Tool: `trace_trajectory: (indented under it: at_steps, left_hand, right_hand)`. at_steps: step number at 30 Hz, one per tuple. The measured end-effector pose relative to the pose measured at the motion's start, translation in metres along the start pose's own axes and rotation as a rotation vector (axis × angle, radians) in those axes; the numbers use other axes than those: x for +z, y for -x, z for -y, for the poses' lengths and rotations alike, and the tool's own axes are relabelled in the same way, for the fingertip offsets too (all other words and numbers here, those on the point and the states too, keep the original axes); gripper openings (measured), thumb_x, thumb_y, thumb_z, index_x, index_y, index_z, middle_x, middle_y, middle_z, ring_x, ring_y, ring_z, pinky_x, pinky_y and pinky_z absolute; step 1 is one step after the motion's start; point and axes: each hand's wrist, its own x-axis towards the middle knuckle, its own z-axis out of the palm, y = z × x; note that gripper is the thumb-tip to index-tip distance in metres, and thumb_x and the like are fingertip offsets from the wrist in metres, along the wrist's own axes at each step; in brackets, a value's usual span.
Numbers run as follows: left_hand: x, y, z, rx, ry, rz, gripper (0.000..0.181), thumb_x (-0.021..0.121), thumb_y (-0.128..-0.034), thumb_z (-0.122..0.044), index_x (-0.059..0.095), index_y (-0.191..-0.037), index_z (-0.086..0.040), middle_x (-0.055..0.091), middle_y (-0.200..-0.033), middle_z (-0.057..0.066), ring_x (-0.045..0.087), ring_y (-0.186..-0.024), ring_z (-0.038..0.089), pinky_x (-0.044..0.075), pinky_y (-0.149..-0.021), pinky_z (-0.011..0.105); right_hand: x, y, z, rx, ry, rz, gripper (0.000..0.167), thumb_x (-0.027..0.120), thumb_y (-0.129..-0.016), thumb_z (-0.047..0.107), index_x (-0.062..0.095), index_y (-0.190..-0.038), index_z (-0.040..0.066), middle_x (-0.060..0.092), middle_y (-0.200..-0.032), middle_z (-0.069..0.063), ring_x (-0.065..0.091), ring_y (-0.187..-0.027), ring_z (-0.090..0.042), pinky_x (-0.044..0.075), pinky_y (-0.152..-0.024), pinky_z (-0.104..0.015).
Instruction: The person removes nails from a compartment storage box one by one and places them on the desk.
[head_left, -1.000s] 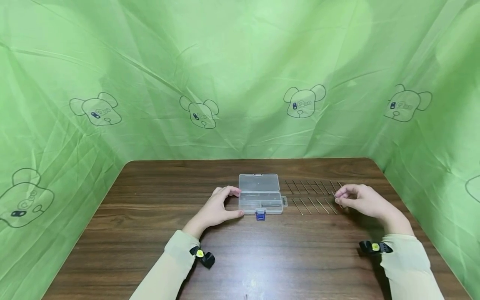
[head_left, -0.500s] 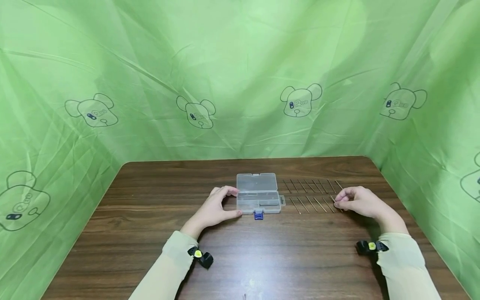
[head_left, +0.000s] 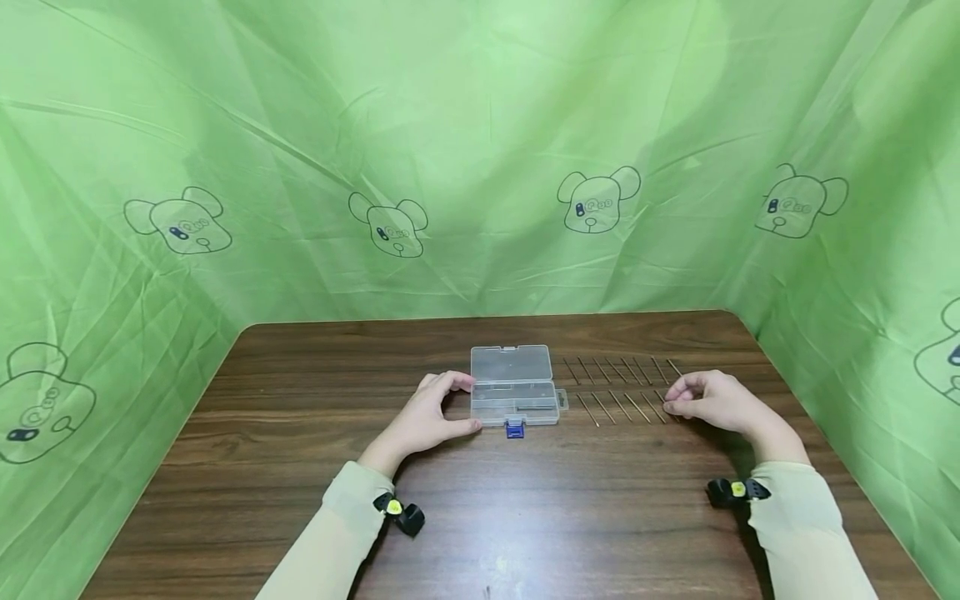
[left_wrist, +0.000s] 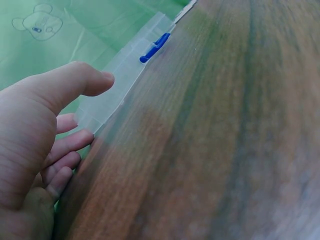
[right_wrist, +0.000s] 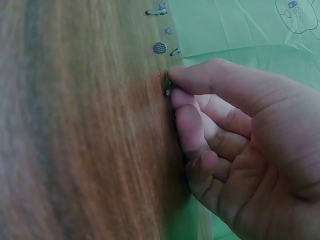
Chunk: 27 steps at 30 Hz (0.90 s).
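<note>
A clear plastic compartment box (head_left: 495, 415) lies on the table with its lid (head_left: 512, 365) raised back and a blue latch (head_left: 514, 430) hanging at its front. My left hand (head_left: 426, 419) holds the box's left end, thumb at the front corner and index finger near the hinge. At least one thin metal piece lies inside the box. Right of it, several nails (head_left: 628, 372) lie slanted in two rows. My right hand (head_left: 716, 404) is at the right end of the lower row; its thumb and index finger pinch a nail (right_wrist: 168, 86), mostly hidden by the fingertips.
The brown wooden table (head_left: 420, 533) has its right edge close beyond my right forearm. Green cloth (head_left: 480, 167) with printed bear faces hangs behind and at both sides. Several round nail heads (right_wrist: 160, 48) show ahead of my right thumb in the right wrist view.
The head view has shifted a little, so everything sits slightly farther left. Both hands keep nearly the same place against the box and nails.
</note>
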Motion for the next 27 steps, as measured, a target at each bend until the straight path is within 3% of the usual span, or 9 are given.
trace_trajectory:
  at_steps: [18, 27]
  left_hand:
    - [0.002, -0.001, 0.001, 0.007, -0.002, -0.012, 0.065, 0.096, -0.0843, -0.036, 0.066, -0.14, -0.02, 0.069, -0.129, -0.009, 0.052, -0.13, 0.025, 0.045, -0.111, 0.048]
    - [0.002, -0.001, 0.001, 0.005, -0.003, -0.013, 0.065, 0.096, -0.084, -0.036, 0.066, -0.14, -0.02, 0.069, -0.128, -0.01, 0.052, -0.129, 0.024, 0.045, -0.111, 0.047]
  right_hand:
    - [-0.002, 0.003, 0.003, -0.013, -0.017, -0.015, 0.009, 0.08, -0.1, 0.02, 0.079, -0.1, 0.011, 0.074, -0.083, 0.002, 0.069, -0.074, -0.01, 0.053, -0.072, -0.025]
    - [-0.012, 0.004, 0.022, -0.048, 0.061, -0.084, 0.014, 0.08, -0.102, 0.029, 0.078, -0.098, 0.017, 0.072, -0.082, 0.004, 0.068, -0.073, -0.013, 0.05, -0.073, -0.028]
